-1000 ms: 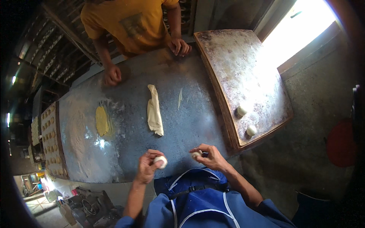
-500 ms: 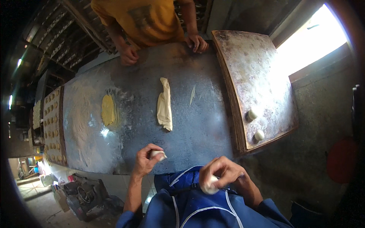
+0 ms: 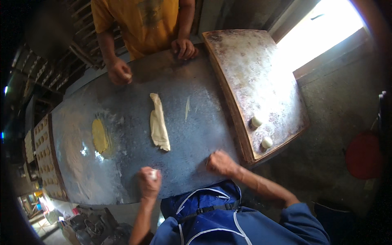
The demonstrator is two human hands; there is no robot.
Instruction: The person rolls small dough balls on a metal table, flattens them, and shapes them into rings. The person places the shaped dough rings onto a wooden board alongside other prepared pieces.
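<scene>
My left hand [image 3: 148,182] is closed round a white dough ball [image 3: 153,174] over the near part of the dark work table [image 3: 193,141]. My right hand [image 3: 220,163] is curled and somewhat blurred on the table to the right; what it holds is hidden. A long folded strip of pale dough [image 3: 159,122] lies beyond my hands, with a yellow smear [image 3: 99,136] to its left and a thin pale streak beside it. Two dough balls [image 3: 257,121] rest near the front of stacked stained metal trays [image 3: 254,73] at the right.
A co-worker in yellow [image 3: 134,28] stands across the table, both hands at its far edge. A tray of small rounds [image 3: 48,161] is at the left end. A machine [image 3: 90,223] stands below on the floor; a red round object [image 3: 359,155] is at the right. A bright opening is upper right.
My right hand was low over the apron with a dough ball half a second ago and is now farther forward on the table. My left hand still holds its ball, slightly lower and left.
</scene>
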